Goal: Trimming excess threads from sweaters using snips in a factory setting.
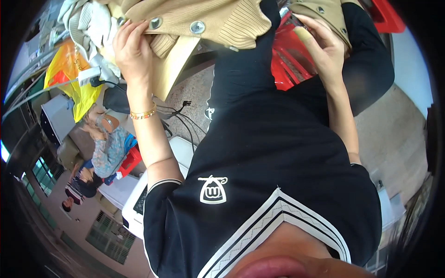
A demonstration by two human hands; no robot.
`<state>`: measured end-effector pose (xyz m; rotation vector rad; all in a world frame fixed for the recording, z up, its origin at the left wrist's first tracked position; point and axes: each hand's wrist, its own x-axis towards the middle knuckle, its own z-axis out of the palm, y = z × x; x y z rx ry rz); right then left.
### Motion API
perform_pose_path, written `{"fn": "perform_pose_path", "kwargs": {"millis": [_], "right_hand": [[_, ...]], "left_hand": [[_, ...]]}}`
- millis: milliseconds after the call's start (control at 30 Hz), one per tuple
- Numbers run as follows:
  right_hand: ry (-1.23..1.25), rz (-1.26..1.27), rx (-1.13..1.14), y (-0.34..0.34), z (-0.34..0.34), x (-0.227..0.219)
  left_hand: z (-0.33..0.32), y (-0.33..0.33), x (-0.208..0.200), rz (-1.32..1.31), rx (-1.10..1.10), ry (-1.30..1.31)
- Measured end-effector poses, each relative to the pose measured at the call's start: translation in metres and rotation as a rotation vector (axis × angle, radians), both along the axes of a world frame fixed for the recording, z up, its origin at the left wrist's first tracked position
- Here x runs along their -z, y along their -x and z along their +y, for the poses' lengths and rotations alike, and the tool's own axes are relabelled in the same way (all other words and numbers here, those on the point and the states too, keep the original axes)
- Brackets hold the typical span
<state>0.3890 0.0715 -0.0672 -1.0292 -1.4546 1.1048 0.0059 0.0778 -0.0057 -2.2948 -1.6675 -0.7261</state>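
A beige knitted cardigan [222, 21] with large dark-rimmed buttons lies across the top of the view, over my lap. My left hand [134, 51] pinches its buttoned edge, thumb and fingers pressed together beside a button. On the other side, my right hand [327, 48] is closed next to a beige knitted part [320, 8] with smaller buttons. A yellowish cover appears to wrap its thumb. Something small and dark shows at its fingertips, too little visible to name. Below the cardigan hangs a pale yellow strip [174, 67].
Red plastic [289, 60] shows between my legs. White and grey garments [88, 28] and a yellow plastic bag [76, 78] are at the left. Dark cables [178, 113] run near a white machine casing [136, 208]. Another person [109, 150] sits further left.
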Motion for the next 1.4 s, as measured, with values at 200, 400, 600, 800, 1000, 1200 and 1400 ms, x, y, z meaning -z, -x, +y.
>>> {"fn": "perform_pose_path", "kwargs": {"millis": [200,400,600,800,1000,1200,1400], "right_hand": [[-0.098,-0.118,-0.090,0.012,0.000,-0.006],[-0.196,-0.188,-0.097,0.023,-0.004,-0.013],[-0.340,-0.311,-0.144,0.047,-0.004,-0.026],[-0.401,-0.469,-0.187,0.071,0.001,-0.048],[-0.414,-0.535,-0.164,0.083,0.004,-0.036],[-0.859,-0.136,0.057,0.097,0.021,0.007],[-0.876,-0.242,0.082,0.093,0.019,0.005]], "left_hand": [[-0.019,-0.020,0.005,-0.136,-0.002,-0.054],[-0.052,-0.062,0.014,-0.240,-0.030,-0.055],[-0.055,-0.084,0.033,-0.188,-0.120,0.011],[-0.052,-0.082,0.039,-0.046,-0.156,-0.036],[-0.054,-0.082,0.035,-0.004,-0.153,-0.060],[-0.052,-0.081,0.034,-0.042,-0.114,-0.034],[-0.053,-0.082,0.034,-0.106,-0.094,0.037]]}}
